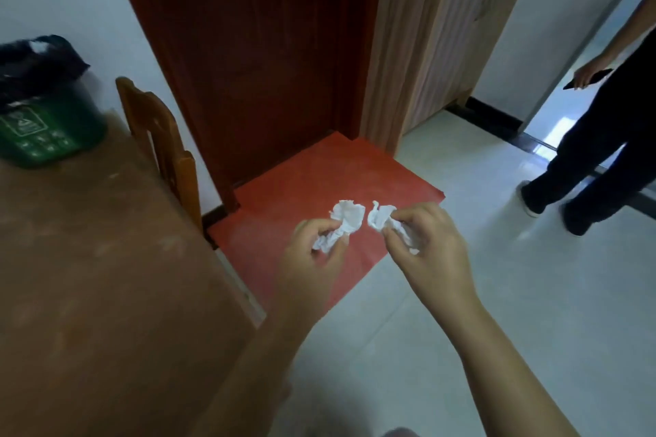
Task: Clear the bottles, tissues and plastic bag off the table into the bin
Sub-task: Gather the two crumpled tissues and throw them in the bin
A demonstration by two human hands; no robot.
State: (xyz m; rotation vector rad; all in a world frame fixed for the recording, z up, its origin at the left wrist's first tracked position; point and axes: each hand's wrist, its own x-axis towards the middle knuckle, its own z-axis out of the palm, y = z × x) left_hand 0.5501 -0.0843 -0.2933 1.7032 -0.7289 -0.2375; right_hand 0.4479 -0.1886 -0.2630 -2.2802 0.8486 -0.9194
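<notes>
My left hand (pixel 312 252) pinches a crumpled white tissue (pixel 342 223), and my right hand (pixel 429 241) pinches a second crumpled white tissue (pixel 385 220). Both hands hang over the floor, to the right of the brown table (pixel 106 277). A green bin (pixel 46 124) lined with a black bag (pixel 35 60) stands on the table's far left corner, well away from both hands. Something white lies in the bag's mouth. No bottles or loose plastic bag are in view.
A wooden chair (pixel 159 142) stands at the table's far edge. Behind it is a dark red door (pixel 248 46) with a red mat (pixel 319 188) in front. A person in dark clothes (pixel 603 145) stands at right, holding a phone. Pale tiles cover the floor.
</notes>
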